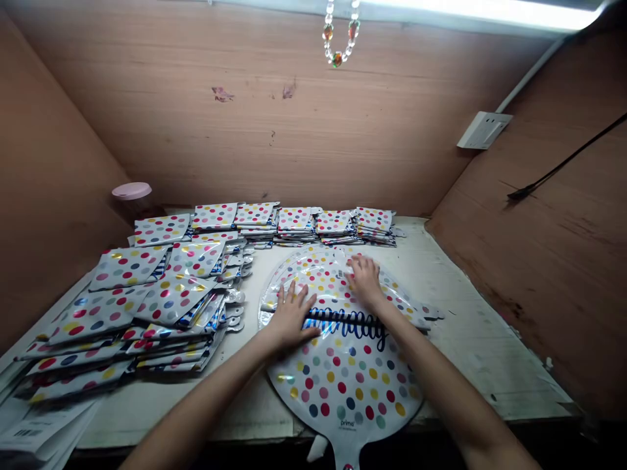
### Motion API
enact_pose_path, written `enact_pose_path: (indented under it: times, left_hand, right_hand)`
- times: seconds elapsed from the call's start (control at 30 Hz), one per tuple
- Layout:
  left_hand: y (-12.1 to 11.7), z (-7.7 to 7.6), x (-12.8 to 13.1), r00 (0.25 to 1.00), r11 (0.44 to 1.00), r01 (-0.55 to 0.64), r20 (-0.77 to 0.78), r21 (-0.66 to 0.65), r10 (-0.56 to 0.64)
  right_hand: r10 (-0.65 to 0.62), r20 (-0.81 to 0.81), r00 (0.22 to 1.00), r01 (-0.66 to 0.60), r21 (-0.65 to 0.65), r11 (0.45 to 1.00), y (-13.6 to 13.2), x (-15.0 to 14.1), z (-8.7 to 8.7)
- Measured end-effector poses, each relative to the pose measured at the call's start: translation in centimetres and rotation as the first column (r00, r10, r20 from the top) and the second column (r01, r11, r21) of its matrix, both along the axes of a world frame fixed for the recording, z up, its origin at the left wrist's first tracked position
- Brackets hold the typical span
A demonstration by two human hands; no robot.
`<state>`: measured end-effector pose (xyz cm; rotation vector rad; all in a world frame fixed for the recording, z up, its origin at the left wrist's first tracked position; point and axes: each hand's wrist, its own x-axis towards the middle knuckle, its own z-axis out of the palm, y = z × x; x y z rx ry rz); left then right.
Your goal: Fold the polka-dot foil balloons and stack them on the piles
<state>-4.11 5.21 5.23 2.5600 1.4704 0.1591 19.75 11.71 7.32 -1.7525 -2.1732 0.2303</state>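
A flat foil balloon, white with coloured dots and blue script lettering, lies on the table in front of me. Its upper part is folded over, and a thin dark strip crosses it along the lettering; what that strip is I cannot make out. My left hand rests on the balloon's left side, fingers spread. Farther up and to the right, my right hand presses on the folded part with its fingers apart and slightly bent. The balloon's tail hangs past the table's front edge.
Stacks of folded dotted balloons cover the table's left side, and more stacks line the back. A pink-lidded container stands at the back left. Papers lie front left. Wooden walls enclose the table; a beaded string hangs above.
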Motion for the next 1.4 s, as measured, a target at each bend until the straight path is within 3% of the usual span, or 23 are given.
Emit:
enact_pose_path:
  times: [0.07,0.1,0.13,0.23,0.33,0.47,0.6,0.73,0.83,0.93,1.03,1.13,1.23,1.3,1.4]
  left_hand:
    - [1.4,-0.6,-1.0,0.999,0.999,0.034,-0.006,-0.04,-0.034]
    - [1.8,-0.7,-1.6,0.998,0.997,0.061,0.002,-0.041,-0.061]
    - [2.1,-0.7,-2.4,0.996,0.995,0.091,0.016,-0.032,-0.09]
    - [3.4,0.0,-4.5,0.987,0.989,0.14,0.094,-0.055,-0.134]
    - [5.4,0.7,-6.3,0.95,0.971,0.071,0.313,-0.227,0.004]
    - [7.5,0.7,-8.0,0.858,0.935,-0.037,0.468,-0.353,0.211]
    - [8.9,0.2,-7.8,0.839,0.91,-0.127,0.447,-0.395,0.311]
    - [11.9,-0.3,-5.5,0.826,0.882,-0.332,0.348,-0.334,0.443]
    - [14.5,0.0,-3.6,0.809,0.828,-0.497,0.208,-0.259,0.55]
    - [15.6,1.2,-2.0,0.807,0.81,-0.561,0.102,-0.172,0.581]
    - [14.3,2.4,0.4,0.856,0.86,-0.509,0.077,-0.035,0.511]
    - [11.7,2.4,4.6,0.96,0.959,-0.277,0.057,0.058,0.274]
    - [10.2,1.6,9.6,0.996,0.996,-0.087,-0.002,0.033,0.087]
    - [10.3,1.0,12.2,0.993,0.994,-0.109,-0.041,0.004,0.109]
    - [11.5,0.9,13.6,0.98,0.981,-0.191,-0.066,-0.019,0.189]
  right_hand:
    - [0.23,0.013,0.973,-0.229,-0.049,0.972,-3.3,2.7,-0.3]
    - [0.415,0.014,0.91,-0.412,-0.099,0.906,-4.8,4.3,-0.8]
    - [0.47,0.009,0.883,-0.465,-0.127,0.876,-6.0,6.1,-1.5]
    - [0.359,-0.021,0.933,-0.359,-0.118,0.926,-7.6,11.1,-3.9]
    - [0.273,-0.185,0.944,-0.287,-0.051,0.957,-6.9,14.1,-5.1]
    - [0.084,-0.535,0.841,-0.142,-0.069,0.987,-5.3,15.5,-4.8]
    - [-0.132,-0.581,0.803,0.038,-0.172,0.984,-3.2,15.4,-4.7]
    - [-0.267,-0.454,0.85,0.23,-0.137,0.964,0.8,14.1,-5.2]
    - [-0.429,-0.295,0.854,0.4,-0.154,0.903,4.4,12.5,-5.3]
    - [-0.529,-0.124,0.839,0.502,-0.197,0.842,7.4,11.3,-4.9]
    - [-0.538,0.014,0.843,0.524,-0.249,0.814,8.9,10.8,-4.5]
    - [-0.524,0.106,0.845,0.531,-0.27,0.803,9.5,10.8,-3.8]
    - [-0.51,0.162,0.845,0.535,-0.245,0.808,9.0,10.4,-2.4]
    - [-0.501,0.185,0.846,0.531,-0.19,0.826,7.7,9.4,-1.3]
    - [-0.456,0.178,0.872,0.456,0.044,0.889,3.5,7.2,-0.9]
